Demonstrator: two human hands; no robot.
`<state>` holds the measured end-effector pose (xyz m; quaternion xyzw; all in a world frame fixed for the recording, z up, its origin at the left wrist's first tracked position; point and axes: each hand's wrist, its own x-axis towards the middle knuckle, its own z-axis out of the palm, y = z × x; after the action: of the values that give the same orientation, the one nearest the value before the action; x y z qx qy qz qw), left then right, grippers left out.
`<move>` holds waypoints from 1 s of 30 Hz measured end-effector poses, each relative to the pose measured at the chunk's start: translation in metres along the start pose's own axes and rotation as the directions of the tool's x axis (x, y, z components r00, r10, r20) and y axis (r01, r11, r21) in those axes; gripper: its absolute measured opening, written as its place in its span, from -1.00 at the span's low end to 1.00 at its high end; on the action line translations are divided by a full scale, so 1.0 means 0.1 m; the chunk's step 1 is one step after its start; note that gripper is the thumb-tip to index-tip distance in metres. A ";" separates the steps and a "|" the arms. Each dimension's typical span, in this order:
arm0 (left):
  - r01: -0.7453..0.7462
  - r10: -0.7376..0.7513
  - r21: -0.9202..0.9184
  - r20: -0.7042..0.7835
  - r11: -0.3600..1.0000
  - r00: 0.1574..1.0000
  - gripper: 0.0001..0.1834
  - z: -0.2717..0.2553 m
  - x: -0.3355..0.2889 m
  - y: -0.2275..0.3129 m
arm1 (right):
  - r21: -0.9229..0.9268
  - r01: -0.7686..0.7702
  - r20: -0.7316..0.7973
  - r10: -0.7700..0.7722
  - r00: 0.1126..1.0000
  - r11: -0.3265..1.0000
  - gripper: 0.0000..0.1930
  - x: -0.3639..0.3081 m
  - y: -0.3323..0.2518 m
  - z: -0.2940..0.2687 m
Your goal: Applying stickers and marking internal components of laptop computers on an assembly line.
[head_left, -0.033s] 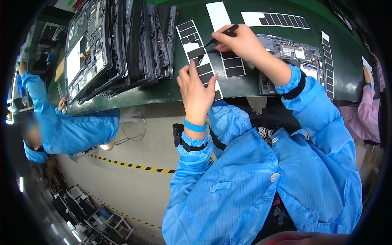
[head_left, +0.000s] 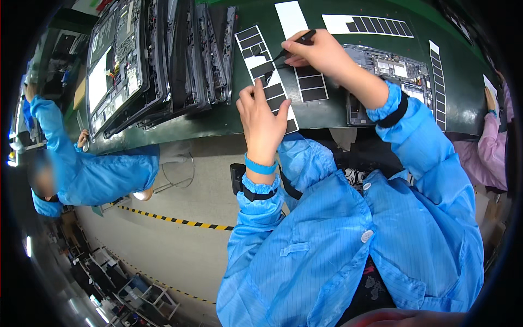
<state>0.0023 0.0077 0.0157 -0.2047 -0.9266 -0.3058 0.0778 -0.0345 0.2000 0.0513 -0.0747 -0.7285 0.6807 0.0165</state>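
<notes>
A white backing sheet with black rectangular stickers [head_left: 250, 41] lies slanted on the green bench. My left hand [head_left: 262, 117] rests on its lower half with fingers spread, holding nothing. Above the sheet's right edge, my right hand [head_left: 324, 54] pinches a slim black pen-shaped tool [head_left: 306, 37]. Its thin dark end points down-left at the sheet's middle stickers, where a dark piece looks skewed; whether the tip touches it I cannot tell. Partly under my right hand lies a second sticker sheet [head_left: 312, 95]. An opened laptop base [head_left: 382, 66] with exposed boards sits right of it.
Stacked laptop bases [head_left: 122, 60] stand at the bench's left. A blank white sheet [head_left: 292, 19] and another sticker sheet [head_left: 376, 26] lie at the back; a narrow sticker strip [head_left: 437, 87] lies at the right. A blue-clad person [head_left: 103, 174] works at left; a pink sleeve [head_left: 490, 141] shows at right.
My right hand and the black tool have shifted very slightly left and up. My left hand stays nearly in place on the sheet.
</notes>
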 end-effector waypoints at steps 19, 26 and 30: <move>0.011 -0.023 0.094 0.126 0.995 0.992 -0.19 -0.07 0.11 -0.06 | -0.032 -0.192 0.214 0.194 0.957 0.981 -0.68 0.44 0.03 -0.07; -0.003 -0.013 0.116 0.132 0.993 0.991 -0.19 -0.06 0.12 -0.07 | -0.027 -0.223 0.250 0.223 0.942 0.974 -0.70 0.44 0.05 -0.06; 0.003 -0.018 0.110 0.138 0.994 0.990 -0.19 -0.07 0.12 -0.06 | -0.031 -0.209 0.282 0.209 0.937 0.978 -0.71 0.43 0.07 -0.04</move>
<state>-0.0115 0.0033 0.0211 -0.2160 -0.9462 -0.2400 0.0226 -0.0761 0.2097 0.0408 -0.0533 -0.7114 0.6821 -0.1603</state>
